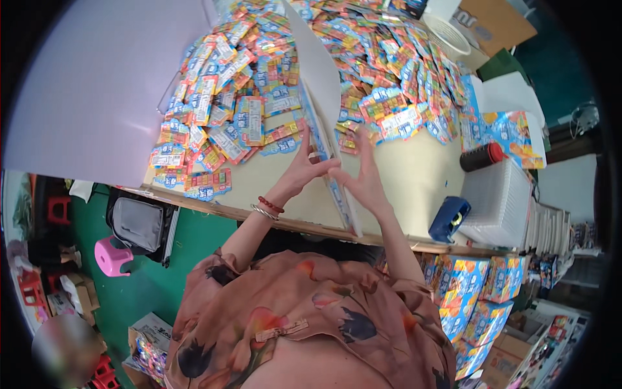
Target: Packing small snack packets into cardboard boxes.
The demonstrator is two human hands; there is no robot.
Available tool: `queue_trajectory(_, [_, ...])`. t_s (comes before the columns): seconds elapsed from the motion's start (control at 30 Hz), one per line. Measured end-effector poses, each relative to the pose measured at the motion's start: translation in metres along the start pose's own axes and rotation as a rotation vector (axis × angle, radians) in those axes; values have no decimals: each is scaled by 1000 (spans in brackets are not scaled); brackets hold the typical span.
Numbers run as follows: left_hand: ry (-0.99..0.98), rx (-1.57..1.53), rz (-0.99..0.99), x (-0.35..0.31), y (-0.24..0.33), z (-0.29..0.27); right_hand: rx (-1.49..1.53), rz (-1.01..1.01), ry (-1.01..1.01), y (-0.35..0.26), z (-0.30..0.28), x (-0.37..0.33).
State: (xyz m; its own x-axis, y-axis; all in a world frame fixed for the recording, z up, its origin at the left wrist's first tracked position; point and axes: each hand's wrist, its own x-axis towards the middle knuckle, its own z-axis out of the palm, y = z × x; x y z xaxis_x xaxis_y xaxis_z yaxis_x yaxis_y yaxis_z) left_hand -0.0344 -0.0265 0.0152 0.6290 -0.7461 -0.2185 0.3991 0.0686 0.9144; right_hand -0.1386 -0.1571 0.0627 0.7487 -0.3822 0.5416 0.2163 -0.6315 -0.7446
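Observation:
A flat printed cardboard piece [320,78] stands on edge on the table in front of me, seen nearly edge-on. Its pale grey side faces right, and blue print shows along its left side. My left hand [303,170], with a red bead bracelet and a metal bangle at the wrist, presses against its left face. From the other side my right hand [365,185] grips it, and the two thumbs come close together at its near part. Beyond the hands lie heaps of small colourful printed packets [249,120], some touching the card's left side.
On the right are a clear plastic bin [499,207], a black-and-red roll [481,157] and a blue tape dispenser [449,219]. A white basket [447,34] stands at the far right. Stacked printed boxes [463,285] sit below the table; a pink stool [113,256] stands left.

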Motion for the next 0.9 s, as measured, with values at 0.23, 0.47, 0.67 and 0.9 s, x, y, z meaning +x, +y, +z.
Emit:
queue_trajectory(0.23, [-134, 24, 30, -2, 0, -8, 435, 858, -354, 51, -47, -10])
queue_trajectory(0.47, [-128, 406, 133, -27, 7, 7, -353, 543, -298, 40, -70, -16])
queue_trajectory(0.67, [-24, 613, 80, -48, -8, -11, -567, 681, -271, 53, -124, -45])
queue_trajectory(0.9, [-155, 1982, 731, -46, 29, 45, -1018, 474, -16, 35, -85, -55])
